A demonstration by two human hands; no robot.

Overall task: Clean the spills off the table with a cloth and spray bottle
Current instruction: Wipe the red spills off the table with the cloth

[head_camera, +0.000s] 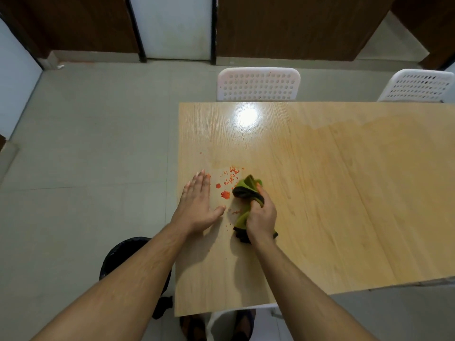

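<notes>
Orange-red crumbs and blobs of spill (225, 194) lie near the left edge of the light wooden table (332, 193). My right hand (262, 215) grips a bunched green and black cloth (246, 188) just right of the spill, the cloth resting on the tabletop. My left hand (198, 205) lies flat at the table's left edge, fingers straight, left of the crumbs. No spray bottle is in view.
A black bin (128, 254) stands on the floor below the table's left edge, under my left forearm. Two white perforated chairs (258, 83) (418, 86) stand at the far side. A wet sheen covers the right part of the tabletop.
</notes>
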